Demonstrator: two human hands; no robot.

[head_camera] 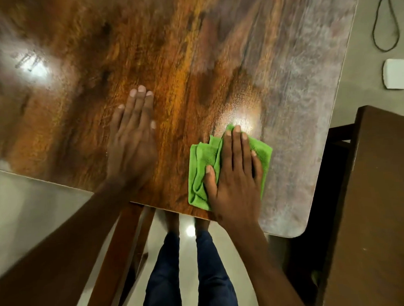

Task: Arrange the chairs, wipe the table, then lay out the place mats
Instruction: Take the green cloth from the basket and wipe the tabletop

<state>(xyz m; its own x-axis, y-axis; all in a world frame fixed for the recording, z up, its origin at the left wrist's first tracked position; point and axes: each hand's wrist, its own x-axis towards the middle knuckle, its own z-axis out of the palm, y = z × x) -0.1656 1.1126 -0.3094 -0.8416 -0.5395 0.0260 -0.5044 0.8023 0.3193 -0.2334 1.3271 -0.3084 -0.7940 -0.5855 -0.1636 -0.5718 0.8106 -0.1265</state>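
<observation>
Wiping step, near to far, places given relative to the green cloth [200, 166]. Nearest: legs in dark trousers [190, 280] standing on the pale floor [25, 218] below the near edge of the surface [169, 61]; chair frame [117, 256] below and left of the cloth, another chair [372, 214] to its right. Right hand [234, 174] pressed flat on the cloth, fingers [236, 139] straight and slightly spread, thumb on a fold, nothing pinched. Left hand [133, 137] just left of the cloth, flat on bare wood, fingers together, holding nothing. Cloth bunched, lying at the near edge. Right of and beyond the cloth: hazy, greyish film, judged not yet cleared. Advisable: flatten the folds, keep even palm pressure, work overlapping strokes outward toward the rounded corner. No place mats visible.
</observation>
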